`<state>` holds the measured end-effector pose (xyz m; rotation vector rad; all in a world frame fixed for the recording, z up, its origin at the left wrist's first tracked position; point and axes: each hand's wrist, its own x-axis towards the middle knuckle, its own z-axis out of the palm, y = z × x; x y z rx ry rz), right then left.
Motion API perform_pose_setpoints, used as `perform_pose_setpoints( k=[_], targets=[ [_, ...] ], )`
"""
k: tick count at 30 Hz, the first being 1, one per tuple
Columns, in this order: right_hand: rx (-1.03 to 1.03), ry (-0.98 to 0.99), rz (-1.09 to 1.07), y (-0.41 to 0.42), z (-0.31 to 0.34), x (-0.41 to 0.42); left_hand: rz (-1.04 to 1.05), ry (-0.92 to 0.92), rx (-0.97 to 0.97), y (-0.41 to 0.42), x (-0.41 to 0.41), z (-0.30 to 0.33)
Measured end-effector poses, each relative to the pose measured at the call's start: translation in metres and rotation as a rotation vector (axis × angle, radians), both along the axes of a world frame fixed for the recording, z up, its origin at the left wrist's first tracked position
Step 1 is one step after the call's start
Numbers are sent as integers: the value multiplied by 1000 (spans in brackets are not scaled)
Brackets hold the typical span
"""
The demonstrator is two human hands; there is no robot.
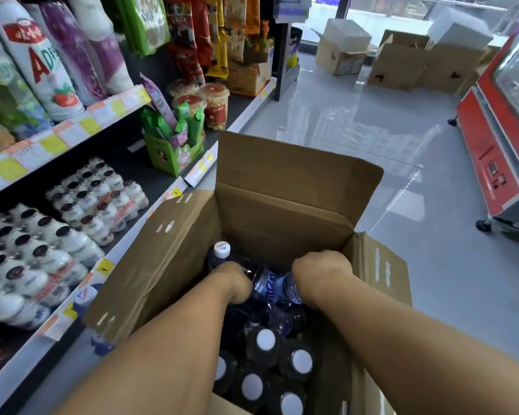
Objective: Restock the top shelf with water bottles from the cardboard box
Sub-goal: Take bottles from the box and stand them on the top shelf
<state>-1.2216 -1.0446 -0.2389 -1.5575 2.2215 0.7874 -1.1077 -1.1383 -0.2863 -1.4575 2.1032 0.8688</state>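
An open cardboard box (174, 253) stands on the floor in front of me, its flaps up. Inside stand several dark water bottles with white caps (265, 339). Both my arms reach down into it. My left hand (232, 281) is curled around a bottle whose white cap (222, 250) sticks out beyond the knuckles. My right hand (321, 275) grips the end of a bottle with a blue label (271, 286) that lies tilted between the two hands. The fingers of both hands are hidden below the knuckles.
Shelves (72, 133) run along the left, with small white drink bottles (81, 211), tall cartons and snack packs. One capped bottle (84, 295) sits by the box's left wall. A red chest freezer (498, 163) lines the right; cardboard boxes (399, 64) stand on the grey floor beyond.
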Motion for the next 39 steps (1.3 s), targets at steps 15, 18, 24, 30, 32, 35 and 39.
perform_pose_setpoints(
  k=[15, 18, 24, 30, 32, 35, 39],
  targets=[
    [-76, -18, 24, 2, -3, 3, -50, 150, -58, 17, 14, -14],
    [-230, -130, -41, 1, 18, 7, 6, 256, -121, 17, 26, 18],
    [-458, -289, -43, -8, 127, 21, 6, 363, -222, -3, 48, 134],
    [-663, -261, 39, -16, 273, 44, -98, 379, -337, -12, 73, 289],
    [-703, -274, 57, -17, 321, 50, -120, 407, -372, -10, 81, 342],
    [-770, -350, 83, -13, 395, 55, -119, 456, -424, -7, 94, 424],
    [-839, -413, 115, -8, 502, 61, -114, 502, -469, 1, 109, 540]
  ],
)
